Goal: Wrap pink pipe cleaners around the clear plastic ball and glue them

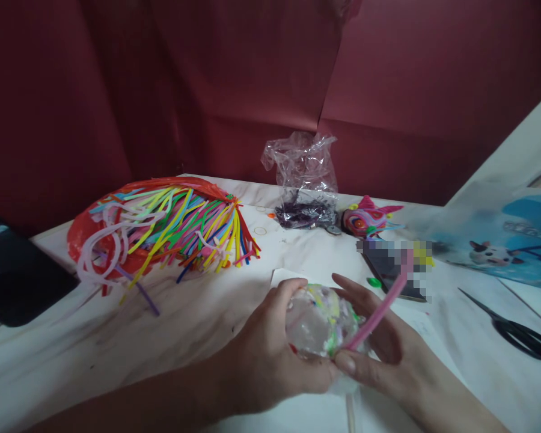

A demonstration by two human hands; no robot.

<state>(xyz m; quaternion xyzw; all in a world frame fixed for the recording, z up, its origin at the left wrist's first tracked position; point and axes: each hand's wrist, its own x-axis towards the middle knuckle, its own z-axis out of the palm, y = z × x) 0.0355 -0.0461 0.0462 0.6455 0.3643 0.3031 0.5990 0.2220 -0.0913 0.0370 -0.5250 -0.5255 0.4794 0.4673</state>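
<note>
My left hand (pixel 275 352) is wrapped round the left side of a clear rounded object (pixel 309 328) with yellow, green and pale patches on its surface. A pink fuzzy strip (pixel 383 307) slants up and to the right from the object's lower front. At the strip's lower end, the thumb of my right hand (pixel 388 349) presses it against the object, while the fingers curve behind the right side. A pale stick (pixel 350 414) shows below the object.
Colourful fuzzy strips (pixel 184 225) lie on red plastic at the left, near a black object (pixel 18 270). Behind are a clear bag (pixel 304 174) and a pink decorated piece (pixel 367 219). Black scissors (pixel 518 337), a dark phone-like object (pixel 388 270) and a blue bag (pixel 514 234) lie right.
</note>
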